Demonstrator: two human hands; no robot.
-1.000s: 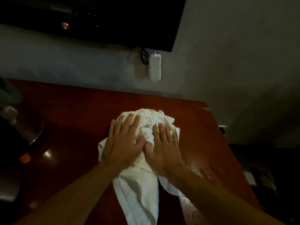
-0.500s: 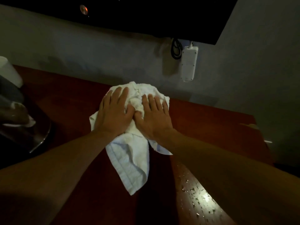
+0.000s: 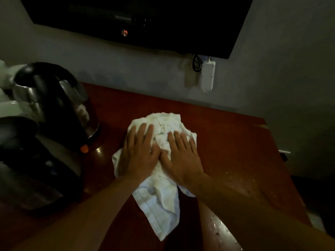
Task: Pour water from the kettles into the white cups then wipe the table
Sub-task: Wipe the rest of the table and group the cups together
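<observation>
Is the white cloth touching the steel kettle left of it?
Apart. The head view shows a strip of bare red table between the left edge of the cloth and the base of the kettle.

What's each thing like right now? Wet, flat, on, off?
Left hand: flat, fingers straight, pressing on the cloth.
Right hand: flat, pressing the cloth beside it.
White cloth: crumpled under both hands, one end trailing toward the person.
Table: wet on its right side.
Steel kettle: upright, left of the cloth.
Dark kettle: nearer, too blurred to tell.
Television: screen dark, small red light glowing.
</observation>
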